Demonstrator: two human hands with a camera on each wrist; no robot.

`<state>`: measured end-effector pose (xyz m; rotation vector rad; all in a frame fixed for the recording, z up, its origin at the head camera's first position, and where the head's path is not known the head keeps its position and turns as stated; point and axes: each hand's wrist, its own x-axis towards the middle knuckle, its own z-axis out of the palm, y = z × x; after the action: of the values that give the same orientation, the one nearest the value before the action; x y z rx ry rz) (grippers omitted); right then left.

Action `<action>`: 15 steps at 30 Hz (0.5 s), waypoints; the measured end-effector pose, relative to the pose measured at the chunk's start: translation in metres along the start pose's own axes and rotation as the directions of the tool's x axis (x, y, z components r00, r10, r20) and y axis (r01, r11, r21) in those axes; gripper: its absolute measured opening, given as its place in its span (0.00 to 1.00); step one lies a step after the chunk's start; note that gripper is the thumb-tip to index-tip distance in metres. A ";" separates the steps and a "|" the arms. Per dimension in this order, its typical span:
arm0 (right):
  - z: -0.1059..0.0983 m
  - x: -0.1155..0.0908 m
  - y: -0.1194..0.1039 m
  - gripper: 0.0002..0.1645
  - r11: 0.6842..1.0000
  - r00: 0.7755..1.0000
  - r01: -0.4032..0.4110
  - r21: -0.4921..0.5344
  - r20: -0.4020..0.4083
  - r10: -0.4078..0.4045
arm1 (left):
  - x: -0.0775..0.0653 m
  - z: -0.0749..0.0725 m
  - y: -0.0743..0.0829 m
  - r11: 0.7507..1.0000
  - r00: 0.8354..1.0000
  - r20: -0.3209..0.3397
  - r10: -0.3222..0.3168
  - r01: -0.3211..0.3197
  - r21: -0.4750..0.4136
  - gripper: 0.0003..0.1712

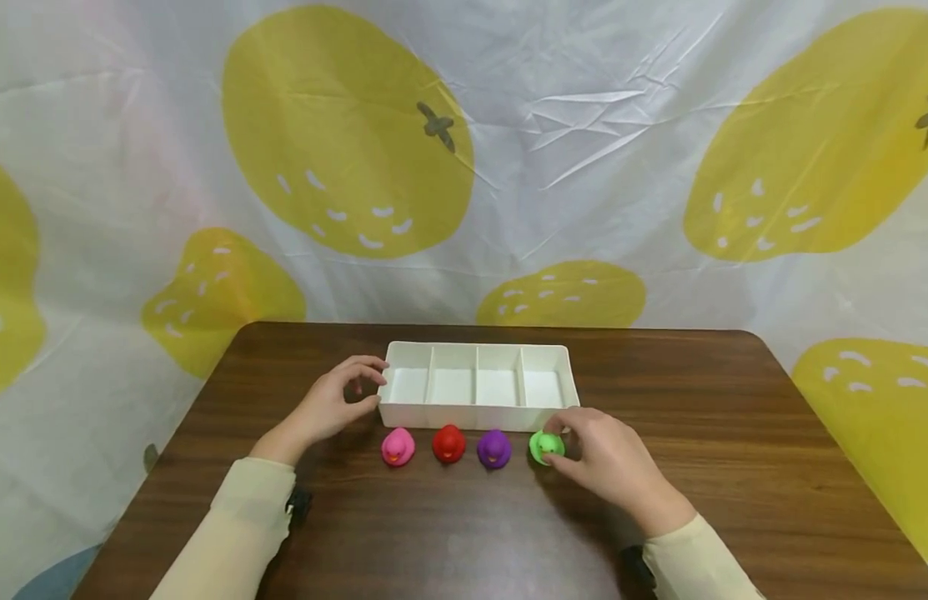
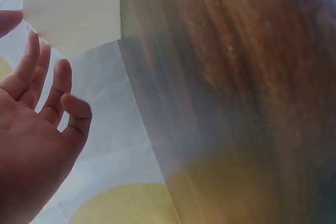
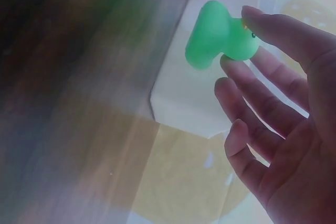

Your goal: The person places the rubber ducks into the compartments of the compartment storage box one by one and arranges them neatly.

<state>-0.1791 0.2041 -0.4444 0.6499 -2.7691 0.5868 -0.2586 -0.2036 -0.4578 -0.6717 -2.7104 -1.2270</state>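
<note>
A white tray [image 1: 479, 417] with several compartments sits near the back of the table. My left hand [image 1: 336, 402] is at its left end, fingertips and thumb touching the end wall with the fingers spread and slightly bent. In the left wrist view the tray's end [image 2: 73, 14] lies just past the fingertips of that hand [image 2: 37, 129]. My right hand [image 1: 609, 457] pinches a green rubber duck [image 1: 544, 447] by the head between thumb and fingers, in front of the tray's right end. The right wrist view shows the green duck [image 3: 210, 35] at the fingertips of that hand [image 3: 294, 124].
A pink duck [image 1: 398, 447], a red duck [image 1: 448, 444] and a purple duck [image 1: 494, 449] stand in a row before the tray. The brown wooden table [image 1: 464, 533] ends at a white cloth [image 1: 569, 208] printed with yellow fruit.
</note>
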 end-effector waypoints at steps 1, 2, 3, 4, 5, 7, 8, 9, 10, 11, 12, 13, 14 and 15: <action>0.000 0.000 0.000 0.18 1.000 1.000 0.005 0.001 -0.014 -0.005 | 0.001 0.000 0.000 1.000 1.000 0.002 -0.004 0.004 0.000 0.12; -0.001 -0.001 -0.001 0.18 1.000 1.000 0.009 0.001 -0.027 -0.009 | 0.001 0.001 0.000 1.000 1.000 0.005 -0.004 0.004 -0.002 0.12; -0.001 -0.001 -0.001 0.17 1.000 0.999 0.014 0.003 -0.038 -0.014 | 0.001 0.001 0.000 1.000 1.000 0.007 -0.003 0.003 -0.005 0.13; -0.001 -0.001 -0.002 0.17 1.000 0.999 0.021 0.005 -0.046 -0.020 | 0.002 0.001 0.001 1.000 1.000 0.008 -0.003 0.003 -0.009 0.13; -0.001 -0.001 -0.002 0.17 1.000 0.998 0.027 0.010 -0.054 -0.027 | 0.001 0.001 0.001 1.000 1.000 0.006 -0.003 0.003 -0.009 0.13; -0.001 0.000 -0.004 0.17 0.999 0.997 0.043 0.016 -0.069 -0.042 | 0.001 0.002 0.000 1.000 1.000 0.001 -0.001 0.001 -0.013 0.12; -0.001 0.001 -0.005 0.17 0.998 0.996 0.053 0.018 -0.077 -0.052 | 0.001 0.002 0.000 1.000 1.000 -0.001 0.000 0.000 -0.015 0.12; -0.001 0.002 -0.005 0.17 0.998 0.995 0.063 0.019 -0.085 -0.061 | 0.000 0.002 0.000 1.000 1.000 -0.002 -0.003 0.003 -0.016 0.12; -0.002 0.003 -0.006 0.17 0.997 0.993 0.070 0.020 -0.092 -0.068 | 0.000 0.002 0.000 1.000 1.000 -0.003 -0.006 0.006 -0.013 0.12; -0.002 0.003 -0.007 0.17 0.997 0.992 0.077 0.019 -0.099 -0.075 | -0.001 0.003 -0.001 1.000 1.000 -0.004 -0.008 0.008 -0.011 0.12; -0.003 0.004 -0.008 0.17 0.996 0.991 0.082 0.019 -0.105 -0.080 | -0.001 0.003 -0.001 1.000 1.000 -0.005 -0.011 0.011 -0.014 0.12; -0.004 0.005 -0.008 0.17 0.996 0.990 0.087 0.019 -0.110 -0.085 | -0.001 0.003 0.000 1.000 1.000 -0.005 -0.014 0.014 -0.014 0.12; -0.004 0.006 -0.009 0.17 0.996 0.989 0.092 0.018 -0.115 -0.089 | -0.002 0.003 0.000 1.000 1.000 -0.006 -0.017 0.017 -0.014 0.12; -0.005 0.006 -0.010 0.17 0.995 0.989 0.096 0.018 -0.118 -0.093 | -0.002 0.002 0.000 1.000 1.000 -0.008 -0.019 0.019 -0.016 0.12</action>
<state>-0.1794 0.1957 -0.4351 0.7236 -2.6109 0.6184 -0.2565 -0.2025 -0.4599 -0.6427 -2.7101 -1.2539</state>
